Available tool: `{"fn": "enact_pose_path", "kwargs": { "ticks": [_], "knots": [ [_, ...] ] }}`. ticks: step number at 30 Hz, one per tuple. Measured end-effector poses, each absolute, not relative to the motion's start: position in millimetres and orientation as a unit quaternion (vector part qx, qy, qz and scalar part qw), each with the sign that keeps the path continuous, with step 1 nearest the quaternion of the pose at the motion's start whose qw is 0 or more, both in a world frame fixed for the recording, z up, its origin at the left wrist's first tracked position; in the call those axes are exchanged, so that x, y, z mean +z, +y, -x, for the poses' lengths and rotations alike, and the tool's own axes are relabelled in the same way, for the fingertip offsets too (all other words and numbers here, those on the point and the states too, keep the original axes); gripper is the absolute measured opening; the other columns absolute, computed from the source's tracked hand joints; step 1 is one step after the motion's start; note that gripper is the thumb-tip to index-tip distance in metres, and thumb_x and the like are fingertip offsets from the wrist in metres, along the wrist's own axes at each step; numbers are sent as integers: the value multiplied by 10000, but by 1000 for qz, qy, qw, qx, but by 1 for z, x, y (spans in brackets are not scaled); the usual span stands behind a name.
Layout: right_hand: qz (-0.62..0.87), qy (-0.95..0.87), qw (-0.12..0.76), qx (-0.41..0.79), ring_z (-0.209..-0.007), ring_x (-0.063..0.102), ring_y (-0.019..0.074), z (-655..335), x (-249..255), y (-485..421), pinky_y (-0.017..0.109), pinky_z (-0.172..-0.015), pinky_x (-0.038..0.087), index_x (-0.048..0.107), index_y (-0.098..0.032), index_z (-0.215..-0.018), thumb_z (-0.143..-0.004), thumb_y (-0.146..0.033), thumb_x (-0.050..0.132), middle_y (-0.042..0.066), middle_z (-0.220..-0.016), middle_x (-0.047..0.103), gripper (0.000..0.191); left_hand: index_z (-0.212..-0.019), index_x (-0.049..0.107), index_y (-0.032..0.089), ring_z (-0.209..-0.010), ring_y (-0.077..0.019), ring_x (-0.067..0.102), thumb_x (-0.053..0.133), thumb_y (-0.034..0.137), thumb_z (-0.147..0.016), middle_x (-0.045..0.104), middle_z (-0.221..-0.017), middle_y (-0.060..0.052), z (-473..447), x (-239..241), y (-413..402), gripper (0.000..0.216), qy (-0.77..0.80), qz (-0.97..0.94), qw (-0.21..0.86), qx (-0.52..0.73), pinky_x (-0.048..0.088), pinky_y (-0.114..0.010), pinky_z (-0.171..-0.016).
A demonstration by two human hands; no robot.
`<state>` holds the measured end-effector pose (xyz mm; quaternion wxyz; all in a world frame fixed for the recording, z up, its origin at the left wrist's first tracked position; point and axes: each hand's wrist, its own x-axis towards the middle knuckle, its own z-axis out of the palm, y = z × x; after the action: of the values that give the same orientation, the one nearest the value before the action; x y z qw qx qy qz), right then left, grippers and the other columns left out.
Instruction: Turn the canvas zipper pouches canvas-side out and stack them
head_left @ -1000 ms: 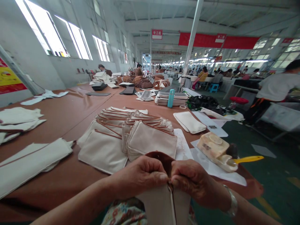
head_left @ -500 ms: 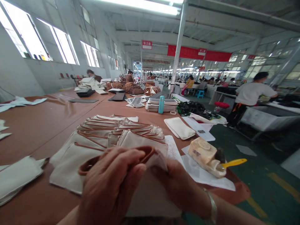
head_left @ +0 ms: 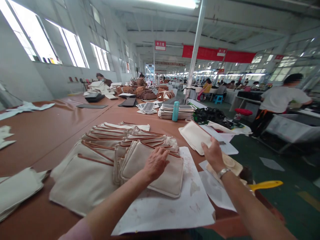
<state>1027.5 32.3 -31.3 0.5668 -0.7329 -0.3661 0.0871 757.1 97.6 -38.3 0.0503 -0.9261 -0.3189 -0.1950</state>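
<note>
Left hand [head_left: 156,163] is pressing flat, fingers spread, on the top pouch [head_left: 160,170] — right hand [head_left: 213,153] is gripping the separate pouch [head_left: 193,135] lying further right on the desk [head_left: 50,133].

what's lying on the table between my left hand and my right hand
In the head view, between the left hand on the top pouch and the right hand on another pouch, only stained white paper and a strip of bare table show.

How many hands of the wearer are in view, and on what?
2. Left hand lies flat on the top pouch of the near stack. Right hand grips a pouch from the small pile to the right. Neither is hidden.
</note>
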Motion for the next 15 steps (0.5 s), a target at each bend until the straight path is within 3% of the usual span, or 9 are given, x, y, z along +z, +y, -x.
{"fn": "enact_pose_path", "kwargs": {
  "ticks": [4, 7, 12, 15],
  "knots": [
    [700, -456, 531, 144, -1129, 617, 314, -991, -76, 17, 491, -1027, 468, 640, -112, -1166, -804, -282, 683, 168, -1183, 667, 402, -976, 656, 150, -1030, -278, 554, 585, 185, -914, 625, -1030, -122, -793, -52, 115, 100, -298, 939, 72, -156, 408, -426, -925],
    [683, -474, 531, 161, -1068, 652, 300, -987, -85, 8, 466, -933, 540, 635, -124, -1160, -852, -364, 598, 169, -1164, 680, 392, -907, 647, 145, -986, -272, 542, 501, 137, -946, 613, -992, -117, -791, -52, 112, 151, -270, 948, 93, -142, 394, -421, -891],
    [650, -509, 529, 196, -1009, 684, 249, -986, -59, -2, 385, -782, 598, 594, -109, -1160, -978, -347, 336, 176, -1154, 678, 395, -915, 625, 182, -852, -238, 521, 505, 172, -965, 595, -941, -69, -747, -47, 82, 130, -231, 959, 113, -118, 398, -374, -762],
    [601, -604, 465, 241, -910, 711, 206, -958, -32, -1, 333, -771, 589, 662, -140, -1075, -978, -318, 381, 111, -1046, 726, 347, -951, 618, 188, -832, -232, 516, 494, 177, -977, 589, -926, -63, -724, -45, 65, 127, -231, 959, 119, -110, 394, -369, -743]
  ]
}}
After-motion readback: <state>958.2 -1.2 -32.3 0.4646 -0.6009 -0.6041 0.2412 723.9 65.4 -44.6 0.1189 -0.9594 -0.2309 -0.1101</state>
